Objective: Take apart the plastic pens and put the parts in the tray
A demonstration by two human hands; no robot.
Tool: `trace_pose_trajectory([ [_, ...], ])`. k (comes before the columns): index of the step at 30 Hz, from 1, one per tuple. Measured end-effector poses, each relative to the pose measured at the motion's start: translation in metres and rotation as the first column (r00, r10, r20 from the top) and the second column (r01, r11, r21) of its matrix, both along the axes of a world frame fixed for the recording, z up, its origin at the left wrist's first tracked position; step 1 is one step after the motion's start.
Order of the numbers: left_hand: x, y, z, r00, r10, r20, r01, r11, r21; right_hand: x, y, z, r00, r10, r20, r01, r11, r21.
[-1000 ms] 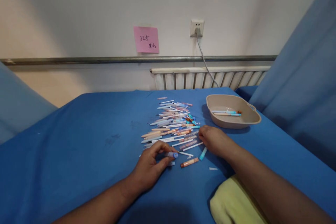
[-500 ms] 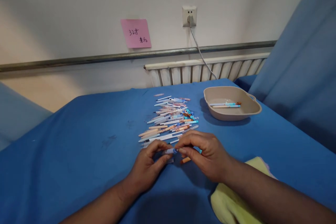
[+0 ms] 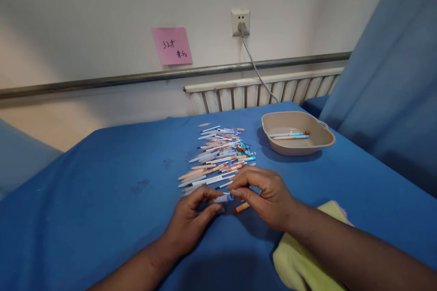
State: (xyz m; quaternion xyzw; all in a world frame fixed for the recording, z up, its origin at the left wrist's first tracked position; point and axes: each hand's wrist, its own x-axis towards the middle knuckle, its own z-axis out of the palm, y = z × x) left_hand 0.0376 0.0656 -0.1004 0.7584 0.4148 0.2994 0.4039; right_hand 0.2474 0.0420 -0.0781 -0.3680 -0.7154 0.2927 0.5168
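My left hand (image 3: 191, 220) and my right hand (image 3: 264, 195) meet over the blue tabletop, just in front of a pile of pen parts (image 3: 218, 154). Both pinch one small pale blue pen piece (image 3: 223, 198) between thumb and fingertips, the left hand from the left end, the right from the right end. An orange pen piece (image 3: 241, 208) lies on the cloth under my right hand. The pile holds several white, blue and orange barrels, refills and caps.
A beige tray (image 3: 321, 138) with two pens (image 3: 289, 135) stands at the back right of the blue table (image 3: 102, 200). A yellow cloth (image 3: 307, 254) lies under my right forearm. Blue fabric rises at the right; wall, radiator and pink note behind.
My right hand left the pile's near edge and came to the left hand, taking hold of the other end of the pale blue piece. The view shifted slightly.
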Motion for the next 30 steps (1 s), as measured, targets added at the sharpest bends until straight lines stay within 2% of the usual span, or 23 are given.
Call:
trace_pose_trajectory([
  [3, -0.001, 0.001, 0.000, 0.999, 0.029, 0.015, -0.029, 1.000, -0.011, 0.001, 0.000, -0.001, 1.000, -0.014, -0.003, 0.014, 1.000, 0.005],
  [8, 0.000, 0.001, 0.002, 0.999, 0.047, 0.011, -0.047, 0.998, -0.029, 0.001, -0.002, -0.004, 0.999, 0.037, 0.012, -0.037, 0.999, -0.002],
  [16, 0.001, 0.000, 0.001, 0.996, 0.039, 0.074, -0.032, 0.996, -0.086, 0.005, 0.000, -0.002, 0.988, -0.017, 0.152, -0.011, 0.983, 0.183],
  [23, 0.001, -0.003, 0.001, 0.987, 0.053, 0.149, -0.027, 0.984, -0.174, 0.003, -0.002, -0.007, 0.994, 0.029, 0.102, -0.045, 0.987, 0.157],
  [30, 0.003, -0.006, 0.000, 0.969, 0.080, 0.233, -0.012, 0.961, -0.278, 0.005, -0.003, -0.013, 0.970, -0.069, 0.233, -0.010, 0.947, 0.322],
])
